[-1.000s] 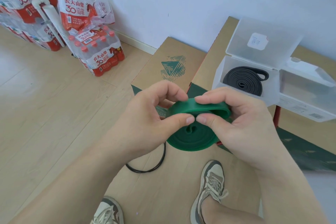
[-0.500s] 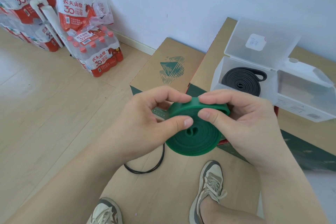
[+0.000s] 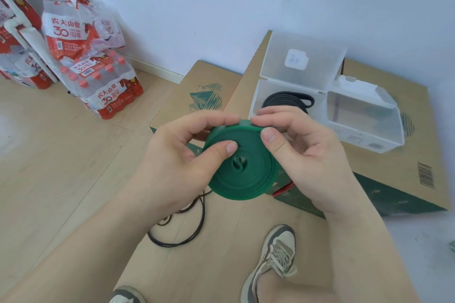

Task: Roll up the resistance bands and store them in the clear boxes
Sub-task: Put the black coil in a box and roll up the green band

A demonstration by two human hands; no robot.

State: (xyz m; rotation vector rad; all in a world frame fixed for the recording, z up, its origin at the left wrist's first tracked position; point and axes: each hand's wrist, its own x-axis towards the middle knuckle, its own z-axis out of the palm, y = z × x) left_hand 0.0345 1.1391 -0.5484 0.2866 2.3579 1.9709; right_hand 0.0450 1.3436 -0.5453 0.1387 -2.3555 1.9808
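Green resistance band (image 3: pixel 243 181), coiled flat, is pinched by left hand (image 3: pixel 170 162) and right hand (image 3: pixel 312 162). Water-bottle packs (image 3: pixel 108 92) are printed "农夫山泉 30周年".

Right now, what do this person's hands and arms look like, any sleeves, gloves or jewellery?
The left hand and right hand are bare: no gloves, rings, watch or bracelets. No sleeve shows on either arm up to the picture's edge. The fingernails are short and unpainted.
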